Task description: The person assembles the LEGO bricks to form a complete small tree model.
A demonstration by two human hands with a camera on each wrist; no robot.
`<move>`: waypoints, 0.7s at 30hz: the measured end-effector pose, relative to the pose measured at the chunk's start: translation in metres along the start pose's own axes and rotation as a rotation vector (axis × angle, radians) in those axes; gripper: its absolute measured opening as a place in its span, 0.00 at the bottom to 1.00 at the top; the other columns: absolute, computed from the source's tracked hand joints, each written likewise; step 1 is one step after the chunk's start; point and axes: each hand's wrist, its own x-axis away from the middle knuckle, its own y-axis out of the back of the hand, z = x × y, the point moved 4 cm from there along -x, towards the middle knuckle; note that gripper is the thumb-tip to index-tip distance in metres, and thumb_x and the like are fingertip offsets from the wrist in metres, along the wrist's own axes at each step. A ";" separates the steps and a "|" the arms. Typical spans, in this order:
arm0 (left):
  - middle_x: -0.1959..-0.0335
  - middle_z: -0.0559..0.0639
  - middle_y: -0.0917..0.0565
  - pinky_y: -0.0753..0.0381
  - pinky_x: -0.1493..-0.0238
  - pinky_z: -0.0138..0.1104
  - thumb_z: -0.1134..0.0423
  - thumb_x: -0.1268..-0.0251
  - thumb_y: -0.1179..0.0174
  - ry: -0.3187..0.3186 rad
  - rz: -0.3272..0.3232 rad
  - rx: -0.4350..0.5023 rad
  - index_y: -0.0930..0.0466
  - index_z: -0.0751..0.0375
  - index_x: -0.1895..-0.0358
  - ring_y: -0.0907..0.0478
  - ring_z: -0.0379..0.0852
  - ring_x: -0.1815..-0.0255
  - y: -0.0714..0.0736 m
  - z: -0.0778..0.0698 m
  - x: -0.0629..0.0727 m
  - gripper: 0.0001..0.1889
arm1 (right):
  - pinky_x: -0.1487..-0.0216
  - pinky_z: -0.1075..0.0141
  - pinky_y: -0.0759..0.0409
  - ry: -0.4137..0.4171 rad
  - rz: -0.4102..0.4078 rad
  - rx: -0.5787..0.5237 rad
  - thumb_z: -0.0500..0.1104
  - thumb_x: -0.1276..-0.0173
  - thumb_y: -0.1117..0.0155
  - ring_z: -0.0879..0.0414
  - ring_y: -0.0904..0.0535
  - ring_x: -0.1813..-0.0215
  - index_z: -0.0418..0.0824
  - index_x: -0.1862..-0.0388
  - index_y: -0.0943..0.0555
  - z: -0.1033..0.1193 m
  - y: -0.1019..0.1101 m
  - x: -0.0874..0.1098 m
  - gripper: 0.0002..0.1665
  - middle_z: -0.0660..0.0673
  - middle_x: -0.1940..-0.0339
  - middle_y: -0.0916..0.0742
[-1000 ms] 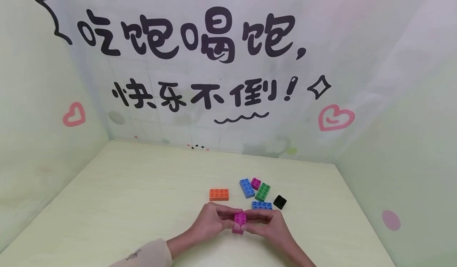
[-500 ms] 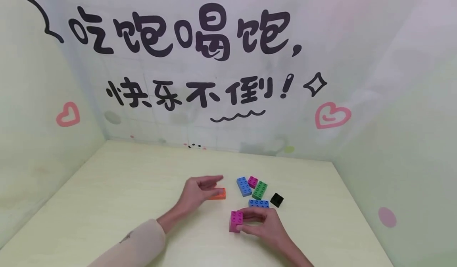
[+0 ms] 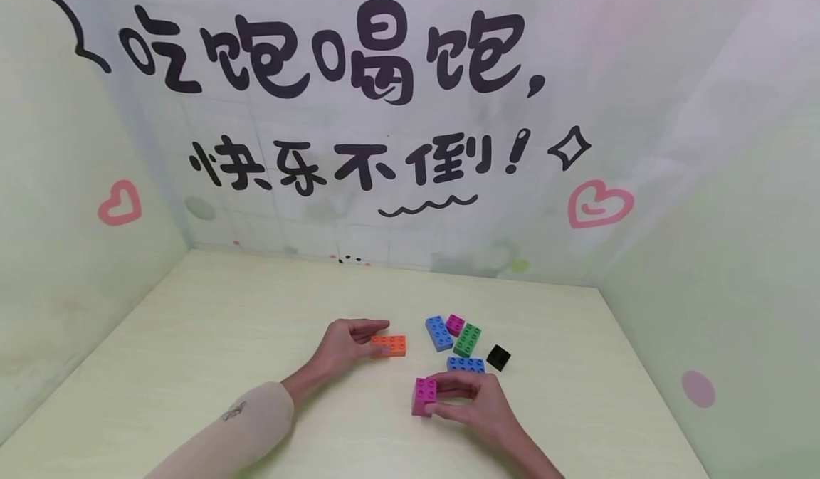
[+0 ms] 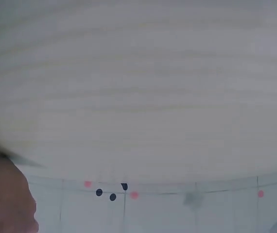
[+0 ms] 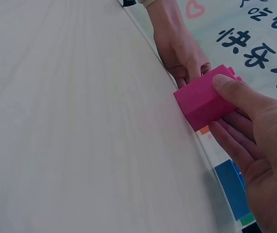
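My right hand [image 3: 483,404] pinches a block of two stacked pink toy bricks [image 3: 423,397] between thumb and fingers. In the right wrist view, a seam runs across the pink bricks [image 5: 201,99], and the thumb lies on one side. Farther left, my left hand [image 3: 339,347] grips the left end of an orange studded brick [image 3: 396,345], thumb in front and fingers behind. That brick lies flat on the table. Only a blurred bit of the left hand [image 4: 7,199] shows in the left wrist view, where the orange brick is out of sight.
Behind the right hand lie a blue brick [image 3: 466,365], another blue brick [image 3: 438,333], a green brick [image 3: 468,340], a small magenta brick [image 3: 455,324] and a black brick [image 3: 498,357]. Printed walls enclose the pale table [image 3: 256,308].
My left hand has let go of the pink bricks, moved left and away to the orange brick, and its fingers have drawn in there. The right hand keeps holding the pink bricks.
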 end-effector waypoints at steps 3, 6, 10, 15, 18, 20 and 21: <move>0.47 0.50 0.16 0.23 0.45 0.32 0.62 0.50 0.24 -0.010 0.019 -0.008 0.16 0.59 0.45 0.21 0.46 0.43 0.000 -0.001 -0.001 0.25 | 0.51 0.67 0.19 -0.006 -0.005 0.004 0.51 0.47 0.21 0.54 0.14 0.55 0.45 0.51 0.14 -0.001 0.001 0.000 0.25 0.49 0.56 0.12; 0.48 0.48 0.15 0.23 0.46 0.32 0.60 0.51 0.23 -0.023 0.033 -0.049 0.16 0.58 0.46 0.20 0.45 0.45 0.000 0.000 -0.001 0.25 | 0.51 0.66 0.19 0.001 -0.005 0.002 0.51 0.47 0.21 0.53 0.14 0.55 0.45 0.51 0.14 0.000 0.001 0.000 0.25 0.49 0.55 0.12; 0.51 0.44 0.14 0.21 0.48 0.31 0.60 0.53 0.22 -0.054 0.038 -0.143 0.14 0.54 0.48 0.18 0.42 0.48 0.000 0.000 0.001 0.24 | 0.51 0.66 0.19 0.016 -0.003 -0.002 0.49 0.47 0.21 0.53 0.14 0.54 0.45 0.50 0.15 0.001 0.001 0.000 0.25 0.49 0.55 0.12; 0.55 0.40 0.14 0.20 0.52 0.30 0.63 0.53 0.22 -0.081 0.025 -0.210 0.12 0.49 0.52 0.18 0.39 0.52 -0.002 -0.005 0.005 0.20 | 0.51 0.65 0.18 0.014 0.000 -0.001 0.49 0.47 0.21 0.53 0.14 0.55 0.45 0.50 0.15 0.001 0.000 0.000 0.25 0.49 0.56 0.12; 0.55 0.41 0.14 0.20 0.52 0.29 0.63 0.51 0.23 -0.061 0.030 -0.170 0.12 0.48 0.52 0.17 0.38 0.52 -0.006 -0.014 0.010 0.20 | 0.51 0.65 0.18 0.016 0.002 0.013 0.49 0.47 0.20 0.53 0.14 0.55 0.45 0.50 0.15 0.002 0.001 0.000 0.25 0.49 0.56 0.12; 0.54 0.41 0.14 0.20 0.51 0.30 0.62 0.51 0.23 -0.042 0.042 -0.118 0.13 0.47 0.51 0.17 0.39 0.52 -0.011 -0.022 0.015 0.20 | 0.51 0.66 0.18 0.018 -0.002 0.026 0.50 0.47 0.21 0.53 0.14 0.55 0.46 0.50 0.15 0.003 0.002 -0.001 0.25 0.50 0.56 0.12; 0.53 0.42 0.14 0.20 0.51 0.31 0.61 0.50 0.23 -0.032 0.052 -0.089 0.13 0.47 0.51 0.17 0.40 0.51 -0.013 -0.027 0.019 0.19 | 0.51 0.66 0.18 0.017 -0.003 0.032 0.50 0.47 0.21 0.54 0.15 0.55 0.46 0.50 0.15 0.003 0.002 -0.001 0.25 0.50 0.56 0.12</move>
